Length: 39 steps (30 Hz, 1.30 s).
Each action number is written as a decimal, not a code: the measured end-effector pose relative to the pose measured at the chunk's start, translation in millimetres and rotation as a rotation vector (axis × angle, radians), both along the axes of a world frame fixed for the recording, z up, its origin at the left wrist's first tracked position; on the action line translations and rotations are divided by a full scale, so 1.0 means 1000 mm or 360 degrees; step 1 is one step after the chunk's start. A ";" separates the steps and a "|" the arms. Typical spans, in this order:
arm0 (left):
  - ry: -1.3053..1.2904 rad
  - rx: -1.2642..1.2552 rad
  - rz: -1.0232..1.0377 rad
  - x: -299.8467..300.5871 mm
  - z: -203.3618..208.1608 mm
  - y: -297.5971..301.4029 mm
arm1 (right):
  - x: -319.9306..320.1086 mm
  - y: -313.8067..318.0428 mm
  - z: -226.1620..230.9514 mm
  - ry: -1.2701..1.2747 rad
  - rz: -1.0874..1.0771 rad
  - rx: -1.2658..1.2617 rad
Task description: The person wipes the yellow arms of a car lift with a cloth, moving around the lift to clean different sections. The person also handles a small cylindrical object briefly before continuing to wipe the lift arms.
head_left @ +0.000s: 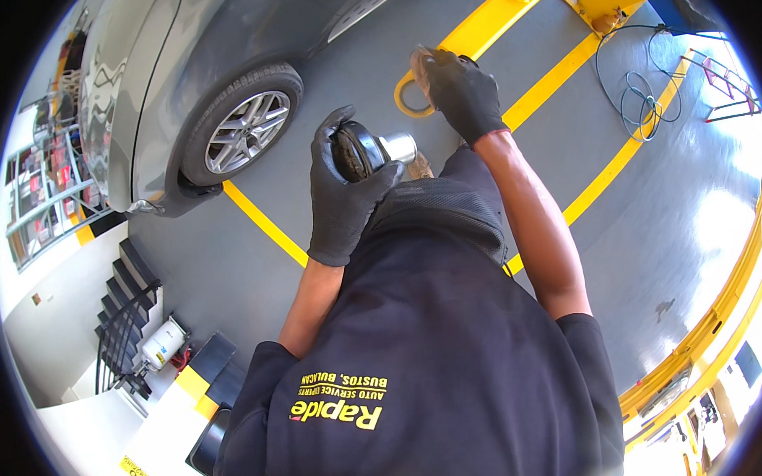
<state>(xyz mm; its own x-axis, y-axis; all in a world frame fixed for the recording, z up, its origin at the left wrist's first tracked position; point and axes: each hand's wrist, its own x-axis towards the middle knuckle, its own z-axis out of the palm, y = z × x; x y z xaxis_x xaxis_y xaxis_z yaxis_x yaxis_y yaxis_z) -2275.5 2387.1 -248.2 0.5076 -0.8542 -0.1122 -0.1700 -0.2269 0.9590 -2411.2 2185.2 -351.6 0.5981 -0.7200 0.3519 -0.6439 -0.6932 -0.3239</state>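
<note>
My left hand (346,197), in a black glove, is curled round a black round part (358,151) with a silver cylindrical end (400,148). The thumb lies along the part's near side and the fingers wrap its left side. Its silver end points to the right. Farther out and to the right, my gloved right hand (467,96) is closed on a brownish thing (422,72) whose kind I cannot make out. That hand appears over the ringed end of a yellow lift arm (483,25); whether they touch, I cannot tell.
A grey car (169,44) with a silver-spoked wheel (247,129) stands at the left. Dark steps (131,289) and a white tank (160,345) are at lower left. A coiled hose (640,99) lies at far right, near a red-and-black metal frame (728,83). Yellow lines cross the grey floor.
</note>
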 end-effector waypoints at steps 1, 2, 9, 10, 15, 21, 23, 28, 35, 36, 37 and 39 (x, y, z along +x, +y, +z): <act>0.0009 0.0027 -0.0015 -0.001 0.001 -0.003 | -0.003 0.000 0.000 -0.0033 0.0009 0.0017; 0.0020 0.0056 -0.0026 -0.002 0.003 -0.006 | -0.003 0.001 0.003 -0.0064 0.0020 0.0036; -0.0175 0.0137 -0.0036 0.001 -0.010 -0.027 | -0.021 0.011 0.024 0.0120 -0.0020 0.0201; -0.0156 0.0132 -0.0061 0.003 -0.011 -0.032 | -0.009 0.001 0.015 0.0072 -0.0036 0.0159; -0.0420 -0.0096 -0.0264 0.018 -0.023 -0.039 | -0.002 -0.002 0.001 -0.0053 -0.0038 0.0151; -0.0351 -0.0071 -0.0367 0.028 -0.030 -0.047 | -0.027 0.014 0.021 0.0106 -0.0112 0.0327; -0.0271 0.0027 -0.0287 0.022 -0.034 -0.052 | -0.015 0.010 0.015 0.0144 -0.0150 0.0307; -0.0263 0.0173 -0.0222 0.015 -0.049 -0.065 | -0.040 0.017 0.022 -0.0016 -0.0103 0.0421; -0.0439 0.0135 -0.0261 0.007 -0.058 -0.086 | -0.133 0.025 -0.013 -0.0213 -0.0636 0.0680; -0.0490 0.0153 -0.0298 0.007 -0.057 -0.089 | -0.141 0.026 -0.015 -0.0216 -0.0725 0.0732; -0.0542 0.0171 -0.0333 0.007 -0.057 -0.091 | -0.151 0.026 -0.014 -0.0219 -0.0811 0.0784; -0.0649 0.0170 -0.0370 0.004 -0.059 -0.100 | -0.159 0.031 -0.013 -0.0260 -0.0963 0.0864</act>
